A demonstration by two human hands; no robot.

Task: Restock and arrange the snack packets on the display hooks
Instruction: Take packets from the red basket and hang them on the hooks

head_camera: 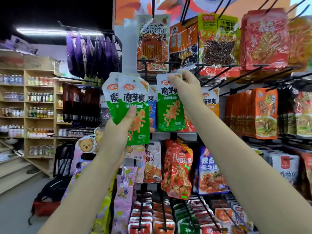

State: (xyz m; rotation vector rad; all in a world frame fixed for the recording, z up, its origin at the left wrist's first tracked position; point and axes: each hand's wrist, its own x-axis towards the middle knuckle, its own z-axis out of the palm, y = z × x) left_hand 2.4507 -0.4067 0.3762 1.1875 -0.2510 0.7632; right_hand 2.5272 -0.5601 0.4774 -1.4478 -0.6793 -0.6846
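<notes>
Two hands (118, 132), glossy flat green packets (133, 105)

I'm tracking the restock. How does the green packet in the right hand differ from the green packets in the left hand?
The right hand pinches a single green packet at its top edge, up by a black hook. The left hand grips a fanned stack of green packets from below, away from the hooks. The single packet hangs straight; the stack tilts. Both show the same green and white design.
</notes>
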